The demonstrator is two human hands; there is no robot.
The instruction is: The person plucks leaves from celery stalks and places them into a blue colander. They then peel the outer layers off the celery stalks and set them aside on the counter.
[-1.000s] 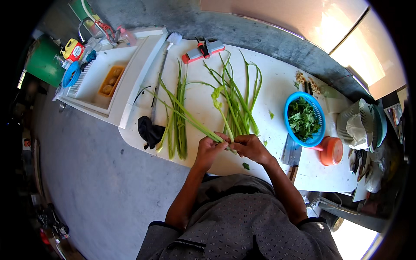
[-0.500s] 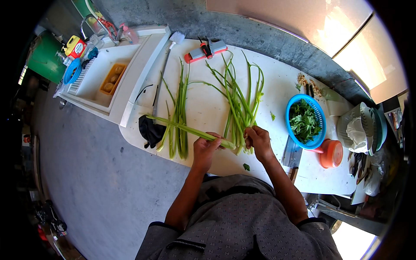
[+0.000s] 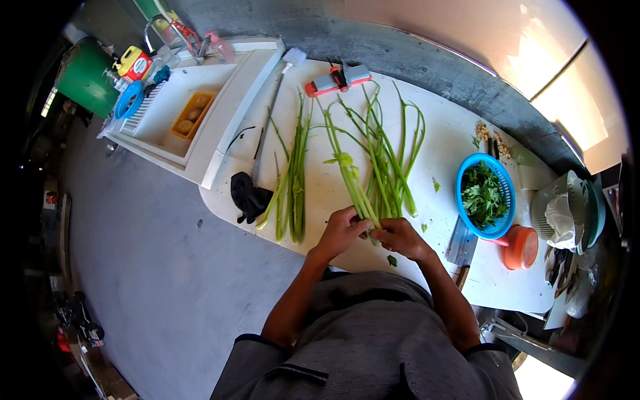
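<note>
My left hand [image 3: 343, 231] is closed around the lower part of a celery stalk [image 3: 349, 175] near the table's front edge. The fingers of my right hand [image 3: 401, 239] pinch the same stalk at its base, right beside the left. The held stalk points away from me and has a pale leafy tuft partway up. Just to its right lies a loose pile of celery stalks [image 3: 389, 163], leaves stripped from most of their length. Another bunch of celery stalks [image 3: 297, 180] lies lengthwise to the left of my hands.
To the right are a blue basket of leaves [image 3: 485, 197], a cleaver [image 3: 461, 243] and an orange-red dipper [image 3: 520, 247]. A black cloth [image 3: 249, 197] and long-handled brush [image 3: 294, 57] lie left. A red-grey tool [image 3: 338, 79] sits at the back. The sink [image 3: 170, 120] adjoins at far left.
The held stalk has swung from pointing left across the left bunch to pointing away from me. My right hand has come over to its base. The whole view has shifted slightly.
</note>
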